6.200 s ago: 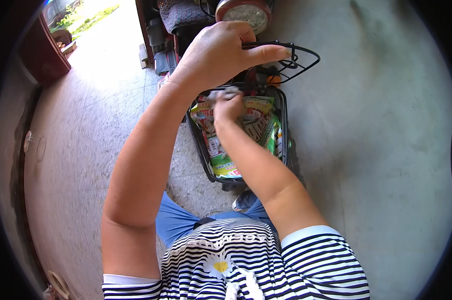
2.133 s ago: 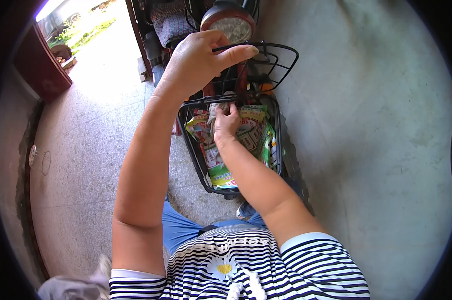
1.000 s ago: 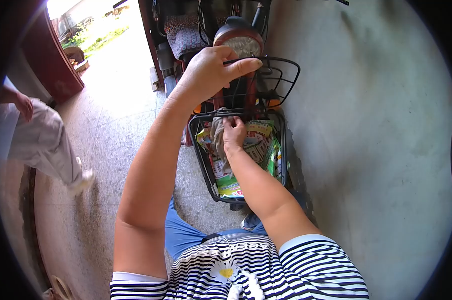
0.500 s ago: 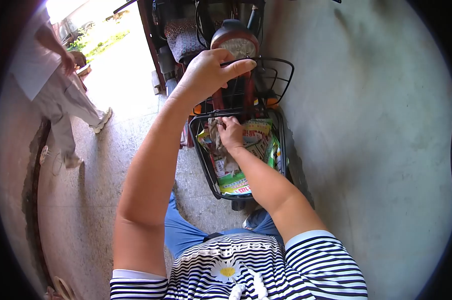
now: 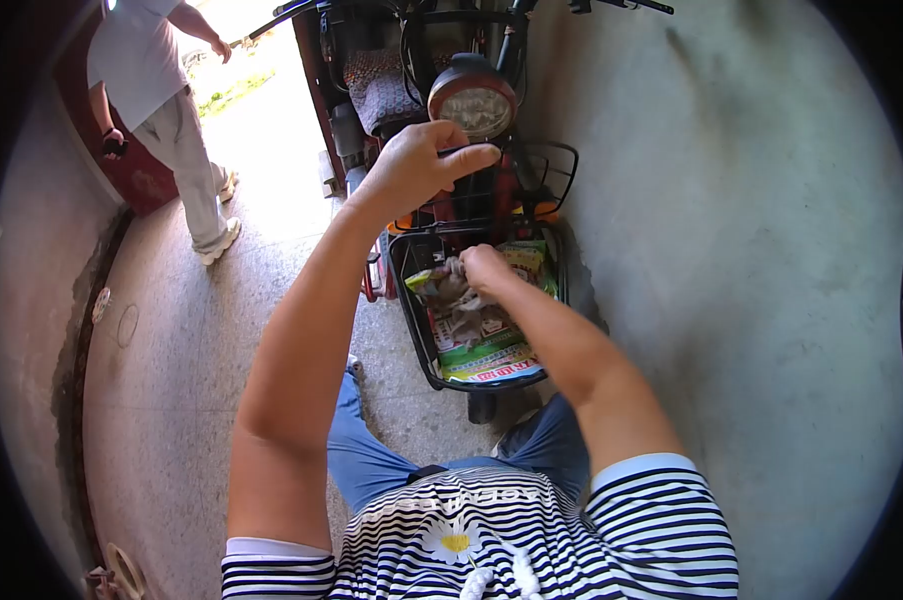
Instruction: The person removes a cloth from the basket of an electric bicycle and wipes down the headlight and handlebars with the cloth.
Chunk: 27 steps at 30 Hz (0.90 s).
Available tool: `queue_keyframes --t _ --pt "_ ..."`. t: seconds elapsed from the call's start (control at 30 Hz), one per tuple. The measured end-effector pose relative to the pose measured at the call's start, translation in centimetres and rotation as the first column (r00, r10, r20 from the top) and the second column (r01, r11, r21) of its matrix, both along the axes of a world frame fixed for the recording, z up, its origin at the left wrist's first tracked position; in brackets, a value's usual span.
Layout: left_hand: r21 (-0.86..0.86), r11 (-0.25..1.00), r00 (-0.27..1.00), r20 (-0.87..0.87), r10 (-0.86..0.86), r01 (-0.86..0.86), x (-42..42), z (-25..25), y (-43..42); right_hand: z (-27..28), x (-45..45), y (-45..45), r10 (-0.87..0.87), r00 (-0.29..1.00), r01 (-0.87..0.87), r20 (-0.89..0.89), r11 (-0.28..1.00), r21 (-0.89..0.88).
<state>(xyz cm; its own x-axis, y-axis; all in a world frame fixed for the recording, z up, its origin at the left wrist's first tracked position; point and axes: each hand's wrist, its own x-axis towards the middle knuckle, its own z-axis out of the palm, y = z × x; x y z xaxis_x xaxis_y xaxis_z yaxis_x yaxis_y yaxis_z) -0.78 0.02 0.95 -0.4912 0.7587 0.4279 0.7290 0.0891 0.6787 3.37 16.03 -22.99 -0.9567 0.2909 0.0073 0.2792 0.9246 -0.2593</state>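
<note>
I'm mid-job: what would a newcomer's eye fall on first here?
Probably the black basket in the centre, bright printed sheets inside, with the right hand at a greyish cloth. Just above, the left hand pinches the raised wire lid, below the round headlight. Then, at the picture's upper left, a person near the bright doorway.

My left hand (image 5: 421, 163) holds up the lid (image 5: 574, 172); my right hand (image 5: 486, 268) grips a rag (image 5: 465, 325) in the basket (image 5: 412, 318).
</note>
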Motion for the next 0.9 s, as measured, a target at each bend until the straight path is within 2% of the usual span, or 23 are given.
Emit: queue_keyframes --t 0.03,0.07,0.1,0.13,0.23,0.27,0.3,0.33,0.37,0.4,0.43,0.47,0.5,0.53,0.57,0.63,0.7,0.77,0.83,0.9 --pt "0.033 0.999 0.999 -0.041 -0.007 0.009 0.3 -0.4 -0.2 1.9 1.4 0.2 0.131 0.988 -0.134 0.078 0.991 0.027" --pt "0.056 0.997 0.998 -0.038 -0.045 0.047 1.1 -0.8 -1.0 5.2 4.1 -0.7 0.243 0.969 -0.242 0.043 0.97 -0.03" --pt "0.086 0.995 0.991 -0.126 -0.033 0.044 1.8 -1.7 -1.6 7.7 6.6 -1.2 0.3 0.954 -0.299 -0.004 0.95 -0.095" --pt "0.08 0.995 0.993 -0.106 -0.051 0.06 2.9 -2.6 -2.4 9.8 9.1 -1.5 0.354 0.934 -0.357 -0.052 0.921 -0.156" --pt "-0.024 0.997 0.994 -0.081 -0.079 0.077 5.8 -4.1 -4.8 12.5 16.8 0.3 0.33 0.916 -0.382 -0.226 0.89 -0.25" --pt "0.03 0.996 0.987 -0.142 -0.079 0.084 6.5 -5.0 -5.2 12.5 19.3 1.5 0.316 0.896 -0.401 -0.312 0.878 -0.263" --pt "0.024 0.994 0.979 -0.178 -0.099 0.105 6.8 -6.0 -5.6 13.4 22.1 2.0 0.105 0.946 -0.246 -0.307 0.847 -0.471" --pt "0.033 0.992 0.974 -0.196 -0.11 0.118 7.3 -6.7 -6.0 14.4 24.8 2.4 -0.108 0.962 -0.086 -0.25 0.75 -0.656" --pt "0.039 0.99 0.97 -0.212 -0.123 0.134 7.8 -7.4 -6.4 14.7 27.5 3.3 -0.29 0.899 -0.041 -0.329 0.691 -0.722" --pt "0.038 0.986 0.94 -0.309 -0.144 0.164 8.1 -8.3 -6.7 14.7 29.9 4.2 -0.47 0.797 -0.009 -0.379 0.619 -0.785" --pt "0.025 0.984 0.93 -0.334 -0.156 0.174 8.6 -9.5 -7.1 14.3 32.1 5.1 -0.607 0.589 -0.145 -0.533 0.569 -0.809" --pt "-0.009 0.984 0.904 -0.393 -0.169 0.18 9.0 -10.7 -7.3 14.0 33.5 5.8 -0.719 0.326 -0.29 -0.614 0.542 -0.789" --pt "-0.045 0.982 0.871 -0.455 -0.182 0.182 9.4 -12.0 -7.5 14.6 34.2 5.9 -0.724 0.327 -0.287 -0.608 0.537 -0.793" --pt "-0.087 0.975 0.853 -0.473 -0.223 0.206 9.8 -13.4 -7.7 16.0 34.8 5.7 -0.797 0.252 -0.499 -0.549 0.379 -0.779" --pt "-0.132 0.974 0.831 -0.508 -0.228 0.186 10.1 -15.1 -7.8 16.6 35.3 5.8 -0.863 0.198 -0.688 -0.464 0.215 -0.693" --pt "-0.206 0.965 0.807 -0.536 -0.248 0.16 10.8 -17.0 -8.1 15.1 35.2 7.7 -0.88 0.156 -0.661 -0.449 0.244 -0.709" --pt "-0.203 0.964 0.839 -0.482 -0.252 0.173 11.3 -16.9 -8.6 14.3 34.3 8.7 -0.892 0.117 -0.632 -0.436 0.272 -0.726" --pt "-0.119 0.985 0.871 -0.463 -0.166 0.124 11.9 -15.9 -8.8 14.3 31.8 7.8 -0.81 0.16 -0.58 -0.564 0.385 -0.718" --pt "-0.094 0.991 0.882 -0.454 -0.125 0.092 12.1 -15.3 -8.3 15.1 28.8 6.3 -0.805 0.205 -0.584 -0.557 0.356 -0.729" --pt "0.007 0.998 0.883 -0.467 -0.056 0.067 11.7 -14.6 -7.3 15.8 25.4 5.4 -0.706 0.321 -0.575 -0.631 0.384 -0.722"
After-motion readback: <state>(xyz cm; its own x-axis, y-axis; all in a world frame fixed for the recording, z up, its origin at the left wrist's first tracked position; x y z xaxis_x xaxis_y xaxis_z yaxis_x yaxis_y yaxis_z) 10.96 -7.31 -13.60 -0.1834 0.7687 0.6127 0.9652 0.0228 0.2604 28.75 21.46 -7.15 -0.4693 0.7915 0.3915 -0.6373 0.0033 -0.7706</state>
